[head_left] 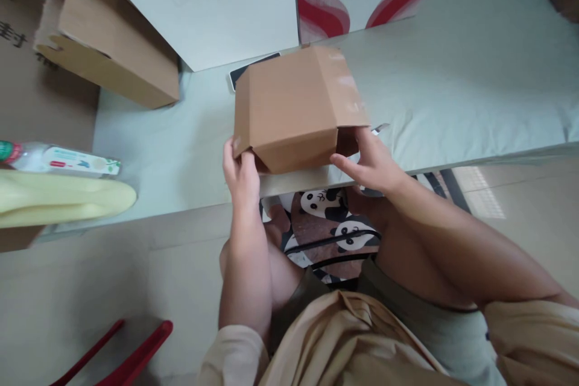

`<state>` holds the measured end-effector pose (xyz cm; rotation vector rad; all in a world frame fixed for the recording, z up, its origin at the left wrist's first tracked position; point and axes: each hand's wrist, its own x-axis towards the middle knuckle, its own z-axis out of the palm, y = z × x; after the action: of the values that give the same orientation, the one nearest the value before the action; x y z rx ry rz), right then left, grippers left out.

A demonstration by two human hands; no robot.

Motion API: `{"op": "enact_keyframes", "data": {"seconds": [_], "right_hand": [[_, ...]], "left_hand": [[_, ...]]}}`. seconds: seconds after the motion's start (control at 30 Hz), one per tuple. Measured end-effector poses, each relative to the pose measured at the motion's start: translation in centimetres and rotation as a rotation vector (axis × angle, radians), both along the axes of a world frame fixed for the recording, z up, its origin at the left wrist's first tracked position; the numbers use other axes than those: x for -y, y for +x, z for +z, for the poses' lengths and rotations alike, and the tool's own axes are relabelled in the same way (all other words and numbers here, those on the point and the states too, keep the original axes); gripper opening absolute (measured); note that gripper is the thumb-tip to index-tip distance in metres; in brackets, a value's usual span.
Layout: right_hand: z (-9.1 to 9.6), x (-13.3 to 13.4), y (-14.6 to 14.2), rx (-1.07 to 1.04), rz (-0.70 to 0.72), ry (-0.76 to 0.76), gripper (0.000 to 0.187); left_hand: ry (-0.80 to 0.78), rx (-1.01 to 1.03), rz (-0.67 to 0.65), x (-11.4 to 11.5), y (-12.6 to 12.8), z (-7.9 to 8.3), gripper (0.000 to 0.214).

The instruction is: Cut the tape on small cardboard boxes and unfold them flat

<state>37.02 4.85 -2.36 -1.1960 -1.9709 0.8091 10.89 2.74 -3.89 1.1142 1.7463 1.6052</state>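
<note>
A brown cardboard box [289, 102] sits near the front edge of the covered table, with slanted panels on its sides and gaps at its front corners. My left hand [243, 175] grips its front left corner, thumb and fingers closed on the side panel. At the front right corner, my right hand [375, 163] holds the right panel; its fingers go partly out of sight at the panel's edge and the thumb points toward the front gap. The box's inside is mostly hidden. Behind it lies a flat, dark-faced device with a white rim [236, 77], partly covered.
A large white box [203, 12] and a red-and-white water carton [366, 12] stand behind. To the left are another cardboard box [122, 48], a bottle [31, 157] and a pale yellow object [67, 198]. Red legs [140, 353] rise from the floor; panda-patterned fabric [323, 202] shows below the table.
</note>
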Motion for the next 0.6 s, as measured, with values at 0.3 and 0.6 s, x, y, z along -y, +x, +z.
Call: {"op": "enact_keyframes", "data": {"seconds": [0.3,0.6], "right_hand": [[-0.7,-0.2,-0.4,-0.087,-0.343,-0.068,0.051],[-0.1,-0.2,0.1,-0.527,-0.419,-0.195,0.045]], "left_hand": [[0.071,0.122,-0.144,-0.6,0.5,-0.2,0.026],[0.345,0.02,-0.041,0.2,-1.0,-1.1,0.022]]}}
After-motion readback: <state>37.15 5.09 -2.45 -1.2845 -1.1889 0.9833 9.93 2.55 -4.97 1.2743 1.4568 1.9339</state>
